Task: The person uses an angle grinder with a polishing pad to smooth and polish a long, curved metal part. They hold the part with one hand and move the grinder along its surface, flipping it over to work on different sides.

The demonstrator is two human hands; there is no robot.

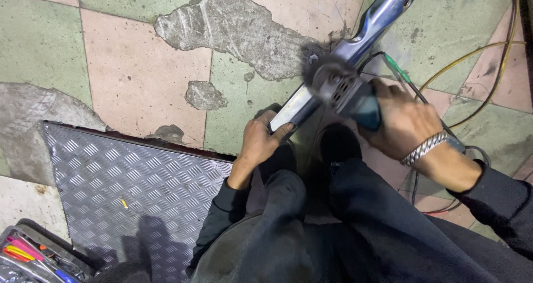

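Light is dim and cool, falling from above and leaving the person's dark clothing nearly featureless at the bottom. A soft shadow lies on the checker plate (133, 177), whose raised ridges catch faint glints. The blue metal part (383, 11) shows a pale sheen. The grinder's spinning wheel (327, 75) is motion-blurred; corners darken slightly.

A long, shiny blue-grey metal part (355, 44) is lying slantwise on the tiled floor (139, 77), with a teal angle grinder (347, 91) pressing against its middle.
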